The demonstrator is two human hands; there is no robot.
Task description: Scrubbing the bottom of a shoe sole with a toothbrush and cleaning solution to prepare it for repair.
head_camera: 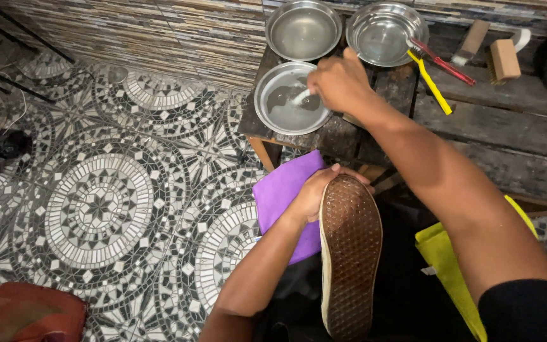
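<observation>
Left hand (314,193) grip clenched on toe of sole-up shoe (351,253) near centre over purple cloth (283,190), right hand (340,82) grip grasping white brush (300,97) dipped in nearest steel bowl (286,120) on far wooden surface (476,120).

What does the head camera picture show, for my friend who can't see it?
A person's left hand holds a shoe sole-up over a purple cloth, while the right hand dips a small brush into a metal bowl of water. Two more bowls sit behind on a dark wooden bench.
</observation>
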